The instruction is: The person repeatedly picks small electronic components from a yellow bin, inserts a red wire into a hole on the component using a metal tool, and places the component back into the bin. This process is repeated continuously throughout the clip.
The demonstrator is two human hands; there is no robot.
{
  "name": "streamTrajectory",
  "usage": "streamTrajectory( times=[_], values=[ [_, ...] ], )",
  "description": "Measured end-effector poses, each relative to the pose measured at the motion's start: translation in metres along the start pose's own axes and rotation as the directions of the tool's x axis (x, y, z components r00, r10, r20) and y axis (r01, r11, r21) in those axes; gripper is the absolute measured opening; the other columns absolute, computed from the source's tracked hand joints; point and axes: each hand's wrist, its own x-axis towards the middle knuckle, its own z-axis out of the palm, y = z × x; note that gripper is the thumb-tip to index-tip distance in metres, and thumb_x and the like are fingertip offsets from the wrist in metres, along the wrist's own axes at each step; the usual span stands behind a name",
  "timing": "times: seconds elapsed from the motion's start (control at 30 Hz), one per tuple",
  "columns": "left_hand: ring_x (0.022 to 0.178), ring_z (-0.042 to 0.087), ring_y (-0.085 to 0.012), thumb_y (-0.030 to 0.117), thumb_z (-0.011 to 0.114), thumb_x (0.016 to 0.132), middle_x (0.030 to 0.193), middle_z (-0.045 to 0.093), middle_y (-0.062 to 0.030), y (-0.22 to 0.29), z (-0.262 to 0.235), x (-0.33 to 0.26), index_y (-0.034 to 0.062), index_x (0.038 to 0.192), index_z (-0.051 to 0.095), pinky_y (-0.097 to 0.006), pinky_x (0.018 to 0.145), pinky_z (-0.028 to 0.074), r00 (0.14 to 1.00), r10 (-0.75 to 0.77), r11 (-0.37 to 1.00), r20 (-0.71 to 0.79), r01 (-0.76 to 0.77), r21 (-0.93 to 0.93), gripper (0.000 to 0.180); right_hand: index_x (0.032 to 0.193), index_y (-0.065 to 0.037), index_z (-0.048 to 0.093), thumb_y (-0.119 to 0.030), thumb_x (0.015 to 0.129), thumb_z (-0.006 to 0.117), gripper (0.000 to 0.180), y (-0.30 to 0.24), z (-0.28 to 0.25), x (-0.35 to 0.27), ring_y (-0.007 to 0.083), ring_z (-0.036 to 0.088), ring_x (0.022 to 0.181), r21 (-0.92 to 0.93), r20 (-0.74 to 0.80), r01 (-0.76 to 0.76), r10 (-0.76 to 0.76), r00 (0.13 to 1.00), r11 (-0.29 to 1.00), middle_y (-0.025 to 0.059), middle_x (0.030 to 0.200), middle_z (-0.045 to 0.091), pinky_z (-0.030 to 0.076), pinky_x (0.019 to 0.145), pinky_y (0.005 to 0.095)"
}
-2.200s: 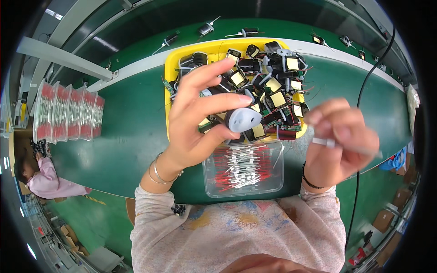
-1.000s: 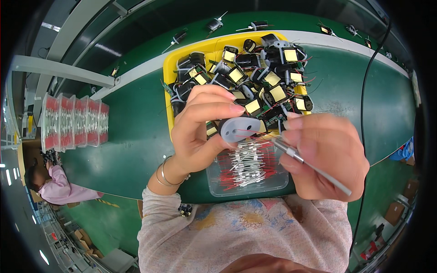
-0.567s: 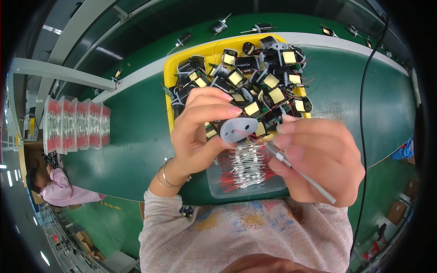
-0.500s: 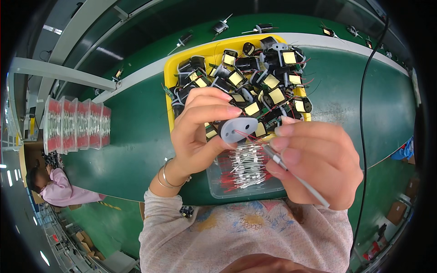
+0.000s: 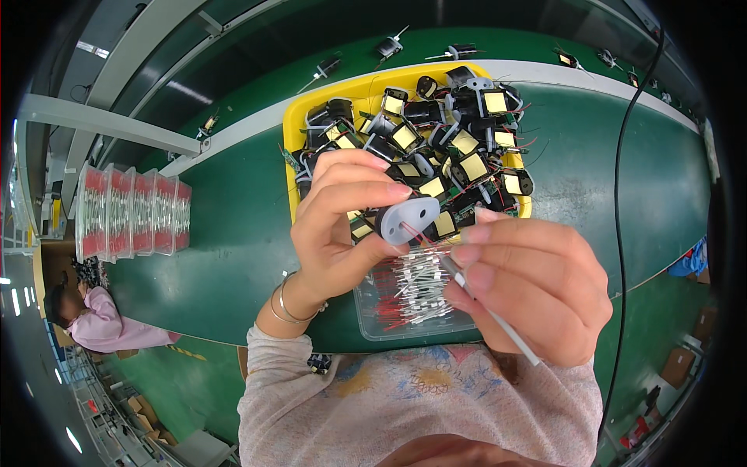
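My left hand (image 5: pixel 331 226) is closed around a black part with a light grey oval end cap (image 5: pixel 405 221), its thumb below and fingers above. The cap has small holes, and thin red wires come from one of them toward my right hand (image 5: pixel 541 284). That hand pinches a grey-white sleeved wire lead (image 5: pixel 510 335), whose tail slants down past the palm. Under both hands sits a clear plastic box (image 5: pixel 366 311) holding many white leads with red ends. Behind them, a yellow bin (image 5: pixel 291 124) is heaped with similar black parts carrying pale yellow pads.
Stacked clear boxes of red and white leads (image 5: pixel 132 212) stand on the green bench (image 5: pixel 226 233) at left. Along the far side, several black parts lie on a green belt (image 5: pixel 513 43). A black cable (image 5: pixel 620 194) hangs at right. Another person (image 5: pixel 109 319) works at far left.
My right hand and the lead have shifted slightly left and down. The left hand stays nearly still with the part. Pieces on the far belt have moved to the right.
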Motion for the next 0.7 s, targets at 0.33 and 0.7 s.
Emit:
streamTrajectory(
  times=[0.33, 0.7],
  values=[
    [0.093, 0.050, -0.0261, 0.022, 0.077, 0.062, 0.093, 0.062, -0.0073, 0.0013, 0.0005, 0.0002, 0.0026, 0.095, 0.061, -0.036, 0.082, 0.038, 1.000, -0.018, 1.000, -0.008, 0.019, 0.007, 0.042, 0.085, 0.001, 0.054, -0.001, 0.060, 0.075, 0.033, 0.0017, 0.0019, -0.0009, 0.0250, 0.062, 0.073, -0.033, -0.013, 0.060, -0.060, 0.998, 0.998, 0.0134, 0.080, 0.061, 0.056, 0.064, 0.0340],
    [0.094, 0.050, -0.0259, 0.024, 0.078, 0.060, 0.093, 0.062, -0.0069, 0.0059, -0.0001, 0.0011, 0.0013, 0.094, 0.062, -0.036, 0.082, 0.038, 0.998, -0.064, 0.998, -0.018, 0.064, -0.004, 0.044, 0.084, 0.001, 0.056, -0.001, 0.059, 0.076, 0.032, 0.0021, -0.0031, 0.0017, 0.0251, 0.062, 0.073, -0.012, 0.038, 0.051, -0.050, 0.998, 0.999, 0.0127, 0.079, 0.061, 0.056, 0.064, 0.0324]
  ],
)
